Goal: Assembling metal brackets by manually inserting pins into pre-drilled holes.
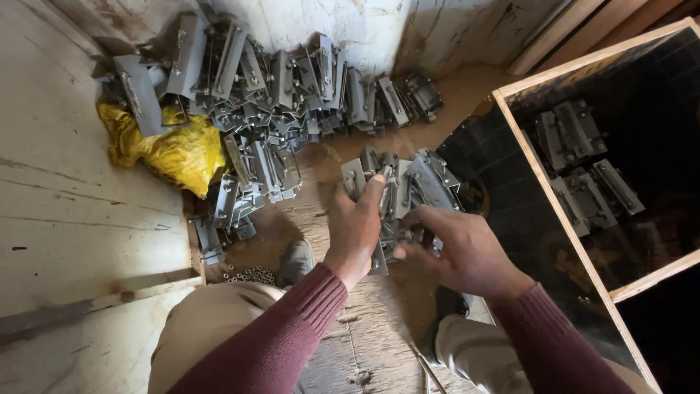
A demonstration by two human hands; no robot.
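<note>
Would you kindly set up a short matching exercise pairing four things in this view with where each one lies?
Things:
1. yellow bag
2. wooden-framed box
3. small loose bolts
4. metal bracket stack

Places:
A. held in the left hand and right hand
B. far left, beside the bracket pile
C. on the floor near the person's left knee
D. on the right, with brackets inside

Pairs: 1-B, 2-D, 3-C, 4-A
</note>
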